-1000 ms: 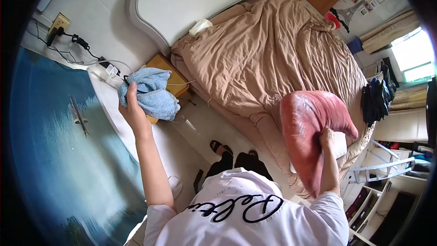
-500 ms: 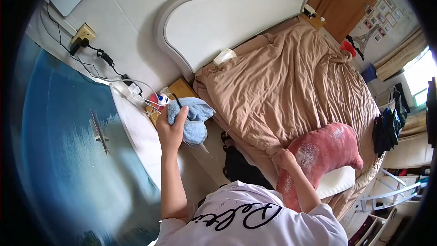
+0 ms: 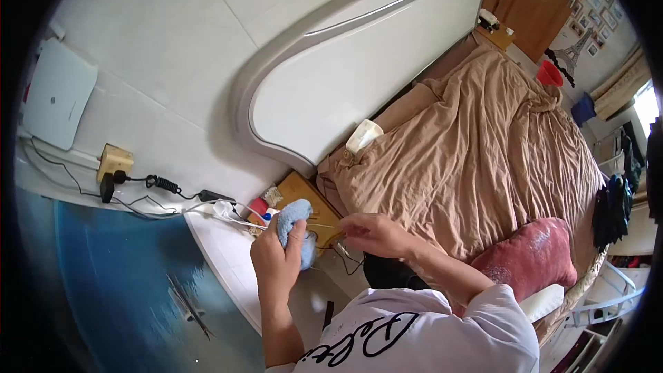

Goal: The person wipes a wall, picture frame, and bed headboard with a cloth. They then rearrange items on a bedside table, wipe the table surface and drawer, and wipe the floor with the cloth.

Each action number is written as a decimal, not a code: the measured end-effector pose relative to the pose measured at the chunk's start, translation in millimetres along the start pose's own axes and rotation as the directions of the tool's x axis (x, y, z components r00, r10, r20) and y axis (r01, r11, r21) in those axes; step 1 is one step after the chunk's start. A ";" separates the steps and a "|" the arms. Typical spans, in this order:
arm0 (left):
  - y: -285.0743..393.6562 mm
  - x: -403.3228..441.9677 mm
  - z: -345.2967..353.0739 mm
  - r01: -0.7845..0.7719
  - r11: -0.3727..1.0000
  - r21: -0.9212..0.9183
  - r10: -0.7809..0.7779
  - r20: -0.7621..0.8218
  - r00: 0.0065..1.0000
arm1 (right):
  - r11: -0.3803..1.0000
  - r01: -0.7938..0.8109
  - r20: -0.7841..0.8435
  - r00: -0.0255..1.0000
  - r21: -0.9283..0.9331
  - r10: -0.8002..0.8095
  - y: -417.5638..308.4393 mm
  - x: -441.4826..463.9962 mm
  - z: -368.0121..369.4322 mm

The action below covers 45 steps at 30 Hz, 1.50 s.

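Observation:
My left hand (image 3: 275, 259) is wrapped round a bunched light-blue cloth (image 3: 295, 224), thumb on top, in front of the wooden nightstand (image 3: 304, 193). To its right, my right hand (image 3: 373, 235) has its fingers pinched at the end of a thin white cable (image 3: 322, 226) that runs across from beside the cloth. The fingertips are partly hidden. Below them hangs a thin dark cord (image 3: 350, 257). A red item (image 3: 258, 207) and tangled white cables stand on the nightstand behind the cloth.
The bed carries a rumpled brown sheet (image 3: 469, 152), a tissue pack (image 3: 364, 137) and a reddish pillow (image 3: 532, 255). A wall socket (image 3: 114, 162) feeds cords along the wall to the nightstand. A blue painted surface (image 3: 124, 276) lies at the left.
My right hand has left the sheet by the reddish pillow and come up beside the cloth, onto the cable. My left hand still holds the cloth, now lower in view. The view has shifted.

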State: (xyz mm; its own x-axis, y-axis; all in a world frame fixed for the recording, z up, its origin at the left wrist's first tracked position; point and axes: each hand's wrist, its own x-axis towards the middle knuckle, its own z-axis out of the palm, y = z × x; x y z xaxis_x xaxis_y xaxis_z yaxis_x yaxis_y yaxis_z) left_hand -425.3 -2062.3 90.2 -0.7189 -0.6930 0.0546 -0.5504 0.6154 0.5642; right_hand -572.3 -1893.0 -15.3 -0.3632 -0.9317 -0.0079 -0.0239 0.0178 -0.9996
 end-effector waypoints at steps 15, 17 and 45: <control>36.0 139.6 51.8 -0.544 0.838 0.033 0.517 0.269 0.813 | 0.883 0.126 -0.570 0.721 -0.452 -0.394 -9.5 130.1 -161.4; 16.6 169.6 32.2 -0.391 0.894 0.220 0.370 0.130 0.920 | 0.897 0.130 -0.648 0.648 -0.423 -0.400 -12.1 147.7 -209.6; -97.0 294.7 26.2 -0.231 0.973 -0.024 0.213 -0.303 0.929 | 0.445 0.045 -0.334 0.596 -0.894 -0.730 -50.3 384.7 -82.7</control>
State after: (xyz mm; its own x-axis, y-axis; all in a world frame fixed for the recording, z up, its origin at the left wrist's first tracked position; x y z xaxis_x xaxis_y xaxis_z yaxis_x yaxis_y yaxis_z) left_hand -594.8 -2316.4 30.0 -0.6566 -0.6262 0.4203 -0.3590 0.7496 0.5560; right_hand -787.9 -2222.3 34.3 -0.5099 -0.4475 0.7346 -0.8598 0.2908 -0.4197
